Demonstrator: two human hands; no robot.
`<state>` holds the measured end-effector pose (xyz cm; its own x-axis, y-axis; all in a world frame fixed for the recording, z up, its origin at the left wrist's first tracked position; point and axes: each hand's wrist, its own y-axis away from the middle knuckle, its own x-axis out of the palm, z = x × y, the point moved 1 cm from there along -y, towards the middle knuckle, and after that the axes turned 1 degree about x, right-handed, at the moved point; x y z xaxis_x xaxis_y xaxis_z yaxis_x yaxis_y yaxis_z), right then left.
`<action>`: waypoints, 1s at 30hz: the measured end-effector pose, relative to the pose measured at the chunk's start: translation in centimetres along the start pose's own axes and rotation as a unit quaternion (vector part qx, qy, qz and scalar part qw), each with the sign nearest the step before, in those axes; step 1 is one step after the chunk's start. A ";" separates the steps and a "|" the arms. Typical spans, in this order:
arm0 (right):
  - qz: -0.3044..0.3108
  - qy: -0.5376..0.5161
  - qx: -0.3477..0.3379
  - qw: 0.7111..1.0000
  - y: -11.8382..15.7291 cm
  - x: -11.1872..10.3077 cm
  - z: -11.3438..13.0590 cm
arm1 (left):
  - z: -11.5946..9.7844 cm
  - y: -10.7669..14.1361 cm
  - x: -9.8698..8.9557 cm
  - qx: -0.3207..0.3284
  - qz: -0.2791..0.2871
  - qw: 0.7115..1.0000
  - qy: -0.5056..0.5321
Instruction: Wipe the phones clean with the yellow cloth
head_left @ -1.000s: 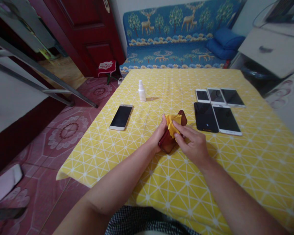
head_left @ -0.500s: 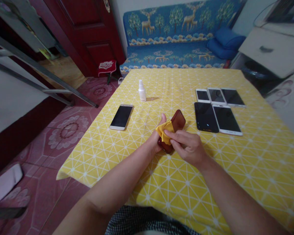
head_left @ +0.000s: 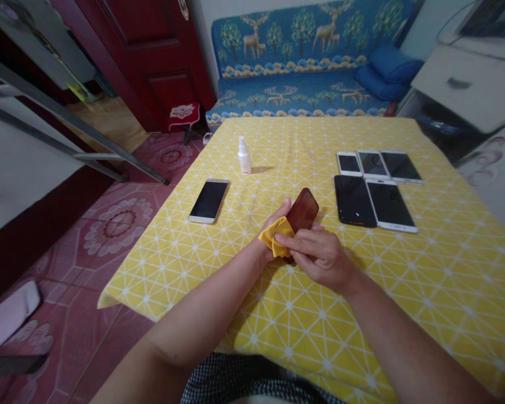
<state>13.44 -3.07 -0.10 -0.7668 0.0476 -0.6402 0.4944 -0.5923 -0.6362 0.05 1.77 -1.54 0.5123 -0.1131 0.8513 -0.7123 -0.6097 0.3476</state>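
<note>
A reddish-brown phone [head_left: 304,209], its back with the camera facing up, lies tilted in my left hand [head_left: 273,221]. The thumb runs along the near-left side, while most of the other fingers are hidden under the phone. My right hand [head_left: 317,252] pinches a folded yellow cloth [head_left: 278,233] and presses it on the lower part of the phone's back. The cloth covers that end and part of my left hand. To the left, a phone with a dark screen and light frame [head_left: 209,201] lies on the table, and a white spray bottle [head_left: 244,157] stands upright behind it.
Several phones lie grouped at the right, among them a black phone [head_left: 353,201] and a white phone [head_left: 391,206]. A yellow patterned tablecloth [head_left: 340,336] covers the table. Beyond it are a blue sofa [head_left: 294,84], a red stool [head_left: 184,114] and a pale cabinet [head_left: 467,84].
My right hand has slid the cloth slightly left and down along the phone, baring more of its upper back. My left thumb has shifted a little to the right.
</note>
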 end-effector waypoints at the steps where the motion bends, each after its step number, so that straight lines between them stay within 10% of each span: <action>1: 0.007 -0.003 -0.003 1.000 -0.1 -0.1 0.1 | 0.0 0.1 0.0 -0.003 0.002 1.000 -0.001; 30: 0.000 -0.065 -0.011 0.998 0.2 0.6 0.5 | 0.0 0.2 -0.4 0.033 -0.014 0.999 -0.041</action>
<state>12.88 -3.59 -0.35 -0.8128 -0.0571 -0.5797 0.5014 -0.5753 -0.6463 -0.27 1.66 -1.80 0.5701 -0.1576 0.8063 -0.6656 -0.6639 0.3408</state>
